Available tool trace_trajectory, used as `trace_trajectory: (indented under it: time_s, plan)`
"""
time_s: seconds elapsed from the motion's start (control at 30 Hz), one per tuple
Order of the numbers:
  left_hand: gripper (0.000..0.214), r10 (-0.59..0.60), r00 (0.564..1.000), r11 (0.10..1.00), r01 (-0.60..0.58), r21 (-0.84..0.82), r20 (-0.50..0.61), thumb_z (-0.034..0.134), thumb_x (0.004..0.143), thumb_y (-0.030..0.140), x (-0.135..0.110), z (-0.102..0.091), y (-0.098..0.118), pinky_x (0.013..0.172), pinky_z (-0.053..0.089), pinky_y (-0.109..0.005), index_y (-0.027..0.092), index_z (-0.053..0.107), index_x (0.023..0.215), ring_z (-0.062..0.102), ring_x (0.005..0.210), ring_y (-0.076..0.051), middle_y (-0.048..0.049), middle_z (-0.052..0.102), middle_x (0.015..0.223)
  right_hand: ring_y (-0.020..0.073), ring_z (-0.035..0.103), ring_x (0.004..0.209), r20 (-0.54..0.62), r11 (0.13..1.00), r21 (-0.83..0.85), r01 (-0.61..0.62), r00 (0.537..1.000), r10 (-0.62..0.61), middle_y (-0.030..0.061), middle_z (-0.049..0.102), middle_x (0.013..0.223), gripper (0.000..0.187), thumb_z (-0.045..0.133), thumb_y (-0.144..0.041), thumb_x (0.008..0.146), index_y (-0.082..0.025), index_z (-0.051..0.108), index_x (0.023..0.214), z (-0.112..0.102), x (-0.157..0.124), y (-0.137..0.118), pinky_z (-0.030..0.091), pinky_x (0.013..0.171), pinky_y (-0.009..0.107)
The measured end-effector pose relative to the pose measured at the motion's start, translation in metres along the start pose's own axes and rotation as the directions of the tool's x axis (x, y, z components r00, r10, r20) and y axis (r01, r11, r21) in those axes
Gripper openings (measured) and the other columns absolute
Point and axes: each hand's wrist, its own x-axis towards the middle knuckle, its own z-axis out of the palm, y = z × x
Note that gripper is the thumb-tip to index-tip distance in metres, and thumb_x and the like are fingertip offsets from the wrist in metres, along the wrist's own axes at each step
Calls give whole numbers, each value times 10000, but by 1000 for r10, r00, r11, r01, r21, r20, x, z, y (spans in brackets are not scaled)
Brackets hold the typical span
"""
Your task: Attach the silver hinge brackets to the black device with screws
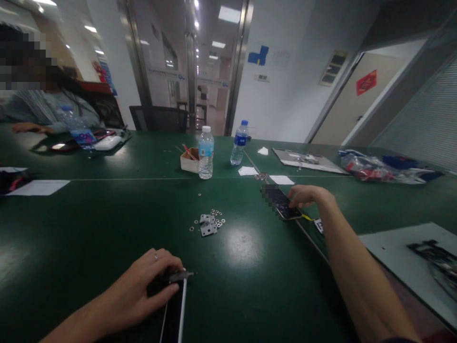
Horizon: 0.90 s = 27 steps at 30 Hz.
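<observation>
- My left grip (155,281) pinches a small metal tool (181,276) at the far end of a dark, white-edged slab (174,315).
- Perforated metal pieces (208,228) lie on the desk (107,228), small rings (219,224) beside them.
- The phone (280,201) lies farther right, under my right grip's (310,194) fingertips; its opening I cannot tell.

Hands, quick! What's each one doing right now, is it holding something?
Left hand: closed, holding a small tool.
Right hand: touching the phone; can't tell if it grips anything.
</observation>
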Motion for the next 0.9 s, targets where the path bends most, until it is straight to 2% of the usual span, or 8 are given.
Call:
trace_trajectory:
  time_s: [0.1,0.33,0.67,0.9]
  plan:
    - [209,7,1000,1000,-7,-1,-6,482,858,349,0,0,0,693,404,-254,257,573,1022,502,801,-175,-8,594,920,173,637,761,85,998,60,-34,996,29,49,671,837,401,692,-223,686,-191,611,1077,-3,-1,3,500,608,247]
    - [210,3,1000,1000,-3,3,-13,489,853,348,-1,1,-2,698,404,-252,266,580,1024,501,812,-179,-3,595,923,214,632,779,37,1000,28,-2,999,1,58,651,775,457,712,-263,667,-195,612,1107,-11,-3,-1,509,619,281]
    - [202,8,1000,1000,-8,-11,-6,495,846,326,0,0,0,712,411,-268,261,577,1018,500,817,-182,-7,590,930,204,623,804,11,998,53,33,999,-33,61,655,889,444,716,-255,666,-197,613,1094,-12,-4,-5,499,627,265]
    - [207,19,1000,1000,-19,-7,-14,477,861,344,0,-1,2,693,411,-259,260,578,1021,498,804,-178,-9,592,923,213,623,787,23,1000,13,0,1000,0,41,641,766,478,730,-294,669,-205,611,1123,-10,0,-3,497,639,276]
